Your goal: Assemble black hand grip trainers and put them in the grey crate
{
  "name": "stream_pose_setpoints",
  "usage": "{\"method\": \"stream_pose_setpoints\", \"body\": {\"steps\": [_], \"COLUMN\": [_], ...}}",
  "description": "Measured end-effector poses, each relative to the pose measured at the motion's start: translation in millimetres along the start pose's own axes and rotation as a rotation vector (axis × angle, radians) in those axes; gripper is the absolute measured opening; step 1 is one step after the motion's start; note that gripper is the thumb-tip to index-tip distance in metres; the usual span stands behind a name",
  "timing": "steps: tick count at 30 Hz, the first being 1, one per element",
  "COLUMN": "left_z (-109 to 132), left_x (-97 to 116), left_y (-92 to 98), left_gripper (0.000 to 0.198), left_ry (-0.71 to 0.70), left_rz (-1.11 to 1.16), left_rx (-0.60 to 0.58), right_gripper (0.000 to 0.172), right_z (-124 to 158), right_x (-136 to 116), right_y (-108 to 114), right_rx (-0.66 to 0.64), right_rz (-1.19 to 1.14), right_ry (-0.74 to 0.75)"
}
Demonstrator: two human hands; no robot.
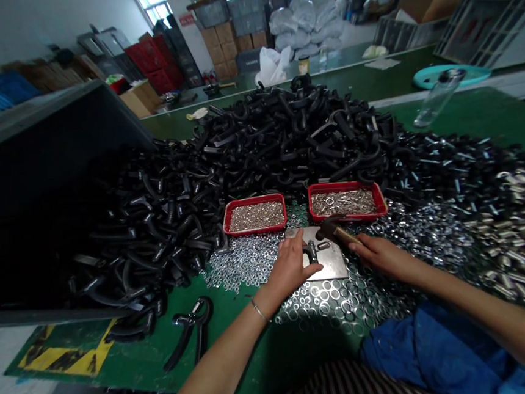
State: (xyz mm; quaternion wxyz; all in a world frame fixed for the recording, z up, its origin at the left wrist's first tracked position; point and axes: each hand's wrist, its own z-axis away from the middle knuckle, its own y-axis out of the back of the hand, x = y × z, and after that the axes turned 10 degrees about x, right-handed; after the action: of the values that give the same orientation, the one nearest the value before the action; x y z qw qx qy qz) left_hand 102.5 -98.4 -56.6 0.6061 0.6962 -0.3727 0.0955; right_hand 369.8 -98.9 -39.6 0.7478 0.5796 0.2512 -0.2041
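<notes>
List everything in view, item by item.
curved black plastic handles: many, black, heaped across the bench
large dark rectangular bin: one, black, left of the heap
rectangular red trays: two, red, side by side, holding small silver parts
loose steel nuts and washers: many, silver, around the hands
short metal tubes: many, silver, bench's right side
square steel plate: one, silver, under left hand
small black handle part: one, black, on the plate
black plastic hand grip: one, black, front left of bench
clear bottle: one, clear, far right
round teal tray: one, teal, behind the bottle
blue cloth: one, blue, bottom right
steel-headed hammer: one, dark head, tan handle, in right hand
left hand: one, on the plate
right hand: one, gripping the hammer
</notes>
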Motion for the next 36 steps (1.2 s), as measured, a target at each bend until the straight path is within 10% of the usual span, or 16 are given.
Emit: {"method": "stream_pose_setpoints", "body": {"steps": [7,15,20,25,29,36], "left_z": [18,37,35,-53,-148,-215], "left_x": [25,32,36,8,-28,-22], "left_y": [-6.6,9.9,24.5,60.0,90.2,102.8], "left_gripper": [0.083,0.085,0.092,0.05,0.043,0.034], "left_ry": [0.207,0.05,0.028,0.029,0.178,0.03], "left_rz": [0.032,0.21,0.247,0.267,-0.114,-0.524], "left_rx": [0.23,0.103,0.058,0.29,0.561,0.134], "right_gripper": [0.042,0.025,0.027,0.024,0.027,0.03], "right_z": [14,-1,7,17,30,53], "right_x": [-21,-40,-34,-32,-33,-50], "right_y": [-7,-7,-5,6,14,-15], "right_rx": [0.556,-0.048,-0.011,0.357,0.378,0.194], "right_rz": [0.333,-0.141,-0.297,-0.23,-0.188,-0.579], "right_ry": [0.434,0.563,0.399,0.514,0.55,0.152]}}
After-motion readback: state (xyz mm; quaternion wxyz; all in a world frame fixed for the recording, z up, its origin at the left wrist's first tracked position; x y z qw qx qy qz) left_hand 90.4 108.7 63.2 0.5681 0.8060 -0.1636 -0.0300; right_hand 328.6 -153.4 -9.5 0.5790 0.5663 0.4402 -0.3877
